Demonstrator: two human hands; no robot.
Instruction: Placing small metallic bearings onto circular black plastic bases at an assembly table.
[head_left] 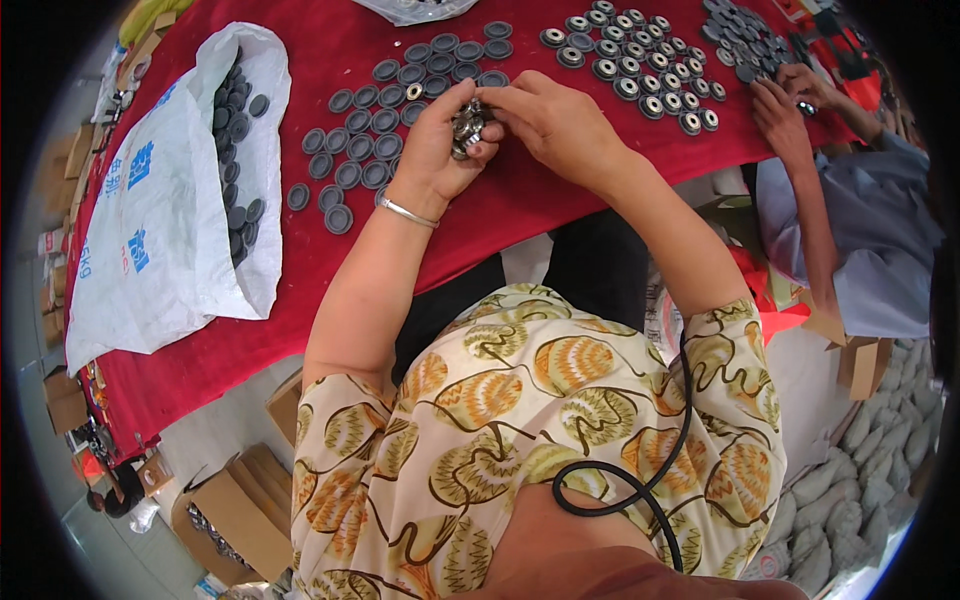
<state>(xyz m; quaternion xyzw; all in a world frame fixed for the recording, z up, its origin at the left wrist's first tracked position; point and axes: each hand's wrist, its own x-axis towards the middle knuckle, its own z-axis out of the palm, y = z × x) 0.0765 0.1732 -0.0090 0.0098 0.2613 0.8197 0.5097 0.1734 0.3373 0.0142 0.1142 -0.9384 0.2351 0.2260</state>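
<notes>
My left hand [432, 150] is cupped around a cluster of small shiny metal rings [467, 128], held just above the table's near side. Against that cluster, the thumb and fingertips of my right hand [562, 128] are drawn together; what they pinch is too small to make out. Past and to the left of my hands, round grey plastic caps [360, 147] lie face up in loose rows. One of them has a bright metal ring [414, 91] seated in its middle. Farther right sits a group of grey caps with metal rings [652, 83] in their centres.
A white woven sack [150, 220] lies open on the red tablecloth [480, 235] at left, spilling grey caps. At far right another person's hands [785, 110] work beside a heap of grey parts [745, 35]. A clear plastic bag [415, 10] lies at the far edge. Cardboard boxes [235, 510] stand below.
</notes>
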